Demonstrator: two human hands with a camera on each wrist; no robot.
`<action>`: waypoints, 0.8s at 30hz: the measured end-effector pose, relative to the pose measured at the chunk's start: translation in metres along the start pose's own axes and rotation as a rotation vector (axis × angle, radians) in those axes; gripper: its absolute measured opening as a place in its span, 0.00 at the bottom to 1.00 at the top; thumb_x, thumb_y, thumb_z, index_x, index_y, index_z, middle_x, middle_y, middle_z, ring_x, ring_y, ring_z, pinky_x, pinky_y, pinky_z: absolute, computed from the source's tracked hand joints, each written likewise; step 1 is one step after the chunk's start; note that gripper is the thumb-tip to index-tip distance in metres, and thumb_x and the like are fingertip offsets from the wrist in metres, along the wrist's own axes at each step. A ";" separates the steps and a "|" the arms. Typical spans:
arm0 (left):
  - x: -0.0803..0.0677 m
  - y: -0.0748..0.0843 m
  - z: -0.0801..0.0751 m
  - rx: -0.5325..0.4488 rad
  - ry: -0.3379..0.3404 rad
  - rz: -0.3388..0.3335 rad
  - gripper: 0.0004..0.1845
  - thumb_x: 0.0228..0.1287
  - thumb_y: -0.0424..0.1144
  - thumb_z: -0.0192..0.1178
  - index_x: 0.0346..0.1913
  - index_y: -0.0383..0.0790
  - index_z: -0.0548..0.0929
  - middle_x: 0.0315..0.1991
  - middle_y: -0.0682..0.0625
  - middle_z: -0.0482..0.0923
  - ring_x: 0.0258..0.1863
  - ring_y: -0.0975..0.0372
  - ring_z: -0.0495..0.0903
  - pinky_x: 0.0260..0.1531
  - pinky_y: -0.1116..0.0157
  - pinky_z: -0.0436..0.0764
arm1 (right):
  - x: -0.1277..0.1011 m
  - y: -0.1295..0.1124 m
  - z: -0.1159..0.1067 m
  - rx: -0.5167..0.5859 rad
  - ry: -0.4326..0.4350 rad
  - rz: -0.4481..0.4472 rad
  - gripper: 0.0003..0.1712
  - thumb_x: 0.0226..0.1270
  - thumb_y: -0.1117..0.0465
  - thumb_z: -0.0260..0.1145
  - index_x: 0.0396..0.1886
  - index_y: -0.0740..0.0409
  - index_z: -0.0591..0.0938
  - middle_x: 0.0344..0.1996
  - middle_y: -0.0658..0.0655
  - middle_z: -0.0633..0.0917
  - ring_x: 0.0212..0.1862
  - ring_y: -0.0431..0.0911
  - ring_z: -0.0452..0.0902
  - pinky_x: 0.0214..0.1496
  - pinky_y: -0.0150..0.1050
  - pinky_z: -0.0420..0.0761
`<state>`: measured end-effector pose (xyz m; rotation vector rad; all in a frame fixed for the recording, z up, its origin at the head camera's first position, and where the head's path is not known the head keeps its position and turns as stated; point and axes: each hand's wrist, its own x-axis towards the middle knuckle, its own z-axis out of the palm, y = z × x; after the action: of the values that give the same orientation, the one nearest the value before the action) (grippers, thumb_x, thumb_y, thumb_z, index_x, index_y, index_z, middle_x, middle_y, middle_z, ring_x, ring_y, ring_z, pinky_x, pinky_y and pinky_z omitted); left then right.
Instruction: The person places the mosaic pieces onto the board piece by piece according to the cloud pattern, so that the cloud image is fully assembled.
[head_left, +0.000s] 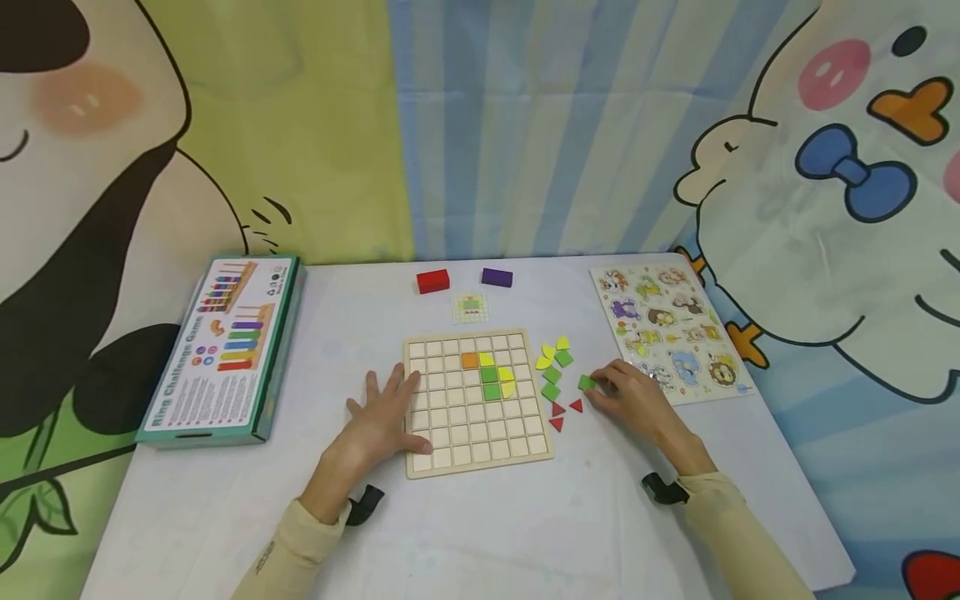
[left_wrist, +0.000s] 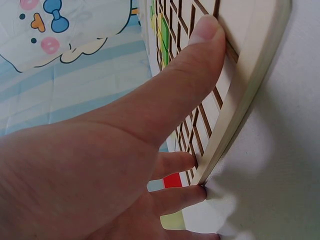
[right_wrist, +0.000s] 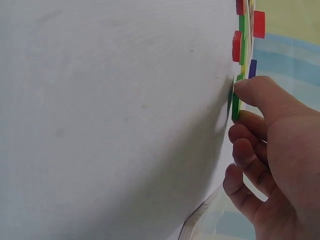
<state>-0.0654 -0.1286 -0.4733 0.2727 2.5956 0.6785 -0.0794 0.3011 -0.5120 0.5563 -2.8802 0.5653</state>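
Observation:
A wooden grid board [head_left: 481, 467] lies on the table, with an orange square [head_left: 469, 360], green squares [head_left: 491, 392] and yellow pieces [head_left: 507, 389] in its cells. My left hand [head_left: 378, 427] rests at the board's left edge with fingers spread. In the left wrist view its thumb [left_wrist: 200, 50] lies over the grid, while other fingertips touch near the rim. Right of the board, my right hand [head_left: 633, 402] pinches a green square tile [right_wrist: 236, 102] between thumb and index finger, close to the tabletop. Loose green tiles [head_left: 551, 391], yellow pieces [head_left: 545, 362] and red triangles [head_left: 557, 424] lie nearby.
Behind the board sit a small pattern card [head_left: 470, 307], a red block [head_left: 432, 282] and a purple block [head_left: 497, 277]. A boxed game [head_left: 217, 350] stands at the left. On the right lies a board with animal pictures [head_left: 667, 333]. A printed curtain [head_left: 525, 125] hangs behind.

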 end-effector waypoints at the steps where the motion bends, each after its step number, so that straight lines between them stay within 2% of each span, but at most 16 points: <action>1: 0.000 0.000 0.000 0.000 0.000 0.000 0.64 0.43 0.50 0.82 0.81 0.38 0.54 0.82 0.33 0.41 0.77 0.26 0.34 0.60 0.18 0.46 | 0.001 0.000 0.000 0.006 0.005 -0.008 0.14 0.59 0.55 0.78 0.42 0.57 0.88 0.35 0.52 0.84 0.37 0.43 0.80 0.37 0.41 0.81; 6: 0.001 -0.001 0.000 0.015 0.010 0.000 0.64 0.43 0.51 0.82 0.80 0.38 0.54 0.82 0.33 0.42 0.76 0.26 0.35 0.59 0.18 0.47 | 0.010 -0.003 0.001 0.038 0.029 -0.051 0.13 0.59 0.56 0.78 0.41 0.56 0.88 0.35 0.52 0.84 0.35 0.44 0.79 0.35 0.39 0.79; 12: 0.003 -0.001 0.001 0.021 -0.002 -0.013 0.64 0.43 0.52 0.82 0.81 0.39 0.54 0.82 0.34 0.41 0.77 0.26 0.35 0.60 0.18 0.47 | 0.029 -0.017 0.001 0.062 0.042 -0.151 0.15 0.57 0.58 0.79 0.42 0.58 0.87 0.36 0.54 0.84 0.35 0.45 0.78 0.33 0.38 0.78; 20: 0.004 -0.001 0.002 0.026 0.008 -0.008 0.65 0.43 0.52 0.82 0.81 0.39 0.54 0.82 0.33 0.42 0.76 0.26 0.36 0.59 0.18 0.48 | 0.062 -0.048 0.010 0.113 -0.009 -0.234 0.15 0.61 0.59 0.77 0.45 0.59 0.87 0.39 0.55 0.84 0.37 0.47 0.80 0.36 0.38 0.82; 24: 0.004 0.000 0.001 0.022 0.007 -0.012 0.65 0.42 0.51 0.82 0.80 0.39 0.54 0.82 0.33 0.42 0.76 0.26 0.36 0.59 0.18 0.48 | 0.076 -0.066 0.015 0.137 -0.055 -0.246 0.16 0.63 0.58 0.75 0.47 0.59 0.86 0.41 0.55 0.84 0.39 0.47 0.82 0.39 0.40 0.83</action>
<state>-0.0683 -0.1267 -0.4757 0.2614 2.6107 0.6484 -0.1247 0.2137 -0.4875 0.9445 -2.7781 0.7200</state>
